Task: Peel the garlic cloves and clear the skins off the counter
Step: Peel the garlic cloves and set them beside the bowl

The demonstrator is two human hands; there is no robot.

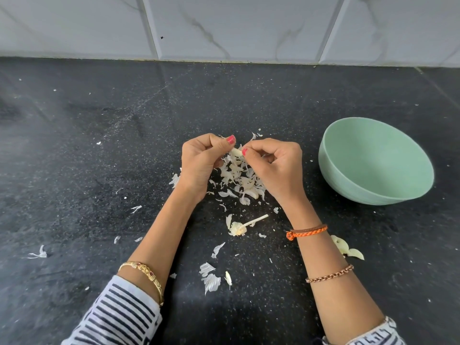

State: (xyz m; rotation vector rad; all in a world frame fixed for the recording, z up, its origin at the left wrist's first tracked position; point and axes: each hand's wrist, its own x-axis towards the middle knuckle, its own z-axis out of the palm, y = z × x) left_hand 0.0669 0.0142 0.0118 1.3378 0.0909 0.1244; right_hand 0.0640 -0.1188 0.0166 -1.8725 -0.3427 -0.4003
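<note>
A small pale garlic clove (236,152) is held between both hands above the black counter (99,145). My left hand (199,165) pinches its left end with thumb and curled fingers. My right hand (276,165) pinches the clove's right side, thumbnail against it. Directly below the hands lies a pile of white garlic skins (239,180). A garlic stem with its root base (242,226) lies nearer me. More skin flakes (210,278) are scattered toward the front. Two pale garlic pieces (346,249) lie to the right of my right forearm.
A mint-green bowl (378,170) stands on the counter right of my hands; its visible inside looks empty. A white marble-tiled wall (224,26) borders the counter's far edge. Stray skin bits (39,255) lie at the left.
</note>
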